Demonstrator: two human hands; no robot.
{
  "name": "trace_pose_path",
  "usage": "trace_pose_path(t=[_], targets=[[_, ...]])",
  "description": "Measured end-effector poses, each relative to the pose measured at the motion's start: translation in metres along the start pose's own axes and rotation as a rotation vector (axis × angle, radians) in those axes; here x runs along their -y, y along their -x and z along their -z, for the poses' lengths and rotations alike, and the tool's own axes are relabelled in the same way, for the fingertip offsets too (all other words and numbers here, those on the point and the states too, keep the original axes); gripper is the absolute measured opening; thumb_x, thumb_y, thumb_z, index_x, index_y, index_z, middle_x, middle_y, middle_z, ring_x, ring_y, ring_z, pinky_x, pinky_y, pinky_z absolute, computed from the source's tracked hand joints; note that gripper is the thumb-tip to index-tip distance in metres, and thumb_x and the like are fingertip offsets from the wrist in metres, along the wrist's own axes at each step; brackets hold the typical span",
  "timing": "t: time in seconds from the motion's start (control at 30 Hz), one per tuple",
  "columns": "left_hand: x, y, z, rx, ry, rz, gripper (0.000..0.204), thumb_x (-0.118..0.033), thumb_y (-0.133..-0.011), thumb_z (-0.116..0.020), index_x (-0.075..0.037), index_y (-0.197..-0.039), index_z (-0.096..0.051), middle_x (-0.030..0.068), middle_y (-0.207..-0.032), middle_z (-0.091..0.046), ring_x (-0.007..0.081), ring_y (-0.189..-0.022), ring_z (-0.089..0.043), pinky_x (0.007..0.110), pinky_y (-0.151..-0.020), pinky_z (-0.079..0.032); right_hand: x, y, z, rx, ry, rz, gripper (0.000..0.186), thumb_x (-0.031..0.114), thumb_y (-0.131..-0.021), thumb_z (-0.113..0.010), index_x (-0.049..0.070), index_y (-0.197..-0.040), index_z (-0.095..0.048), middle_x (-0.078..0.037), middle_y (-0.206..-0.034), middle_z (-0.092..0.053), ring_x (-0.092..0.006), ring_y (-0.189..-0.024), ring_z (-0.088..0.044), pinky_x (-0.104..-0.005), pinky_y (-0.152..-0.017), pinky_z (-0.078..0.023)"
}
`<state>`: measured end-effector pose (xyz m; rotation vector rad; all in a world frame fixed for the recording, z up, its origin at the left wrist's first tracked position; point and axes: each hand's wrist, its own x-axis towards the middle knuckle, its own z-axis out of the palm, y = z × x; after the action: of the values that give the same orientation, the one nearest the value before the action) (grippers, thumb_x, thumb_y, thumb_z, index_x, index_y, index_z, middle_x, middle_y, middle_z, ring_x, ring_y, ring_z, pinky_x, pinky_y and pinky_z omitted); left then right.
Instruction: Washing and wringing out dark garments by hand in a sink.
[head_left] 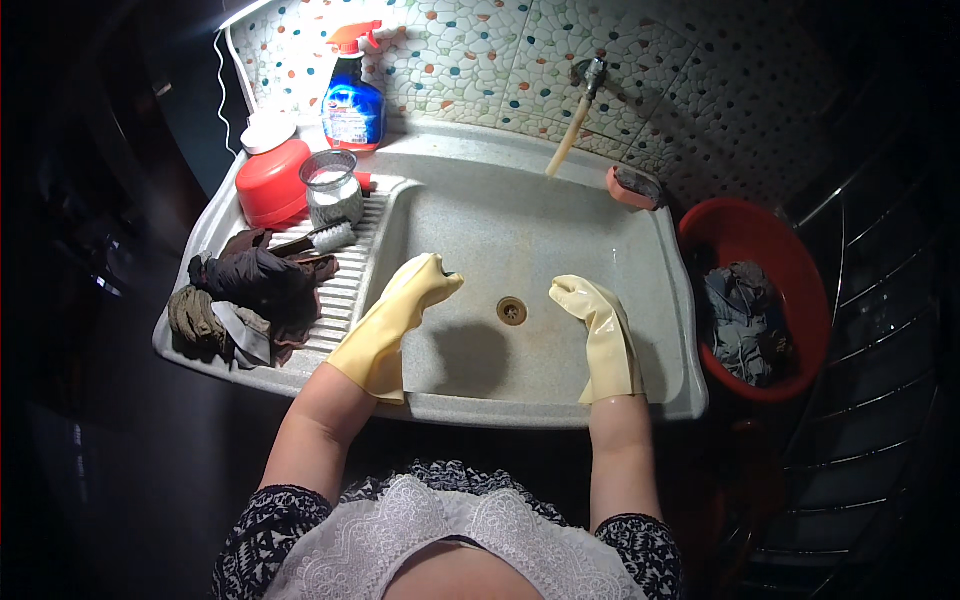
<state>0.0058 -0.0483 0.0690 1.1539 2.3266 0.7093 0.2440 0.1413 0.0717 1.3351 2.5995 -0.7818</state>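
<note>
Both my hands wear pale yellow rubber gloves and hang over the basin of a grey stone-like sink (pixel 470 230). On the left side of the basin, my left hand (pixel 428 280) is closed, with a small dark bit showing at its curled fingers; what it is I cannot make out. My right hand (pixel 580 298) is bent into a loose fist right of the drain (pixel 512 311), and nothing shows in it. On the ribbed washboard to the left lie a dark bundle of cloth (pixel 255 280), a folded olive-grey cloth (pixel 195 317) and a scrub brush (pixel 332 236).
Behind the brush stand a glass jar of white powder (pixel 334 195), a red container (pixel 273 183) and a blue spray bottle (pixel 353 112). A tap (pixel 590 78) with a hose hangs over the basin. A pink soap dish (pixel 633 187) sits at the back right corner; a red tub (pixel 812 300) holds grey-blue clothes (pixel 745 320).
</note>
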Motion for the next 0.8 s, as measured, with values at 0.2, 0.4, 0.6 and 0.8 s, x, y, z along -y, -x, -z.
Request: trace_pose_path(t=[0.2,0.4,0.6,0.8], targets=[[-0.007,-0.005,0.006,0.092,-0.115,0.053,0.049,-0.034,-0.084,-0.066,0.009,-0.106,-0.069,0.0323,-0.095,-0.068,0.0416,-0.093,-0.07,0.046,-0.082,-0.054,-0.005,-0.005,-0.003,-0.029,0.011,-0.007,0.044,0.04,-0.093,-0.056,0.012,-0.126,-0.063,-0.011,-0.124,-0.067,-0.0296,-0.115,-0.061,-0.0387,-0.101,-0.044],[0.011,-0.009,-0.006,-0.048,-0.049,-0.045,0.051,-0.037,-0.08,-0.066,0.012,-0.072,-0.057,0.0231,-0.058,-0.044,0.033,-0.052,-0.052,0.047,-0.058,-0.046,0.013,0.002,0.005,0.066,0.043,-0.04,0.044,0.04,-0.094,-0.056,0.012,-0.127,-0.063,-0.011,-0.126,-0.067,-0.0297,-0.115,-0.061,-0.0393,-0.101,-0.044],[0.001,-0.003,0.0,0.072,-0.074,0.026,0.048,-0.034,-0.082,-0.065,0.011,-0.068,-0.055,0.0185,-0.054,-0.04,0.0268,-0.049,-0.049,0.045,-0.054,-0.043,0.007,0.001,0.007,0.029,0.014,-0.051,0.047,0.04,-0.096,-0.056,0.014,-0.134,-0.061,-0.012,-0.138,-0.061,-0.0312,-0.127,-0.057,-0.0408,-0.107,-0.043],[0.01,-0.004,-0.028,0.173,-0.135,0.069,0.042,-0.034,-0.08,-0.066,0.006,-0.065,-0.064,0.0117,-0.053,-0.053,0.0222,-0.05,-0.054,0.042,-0.053,-0.044,-0.001,0.007,0.016,-0.128,0.036,-0.147,0.052,0.041,-0.096,-0.052,0.013,-0.14,-0.056,-0.014,-0.14,-0.059,-0.034,-0.131,-0.054,-0.0432,-0.108,-0.043]])
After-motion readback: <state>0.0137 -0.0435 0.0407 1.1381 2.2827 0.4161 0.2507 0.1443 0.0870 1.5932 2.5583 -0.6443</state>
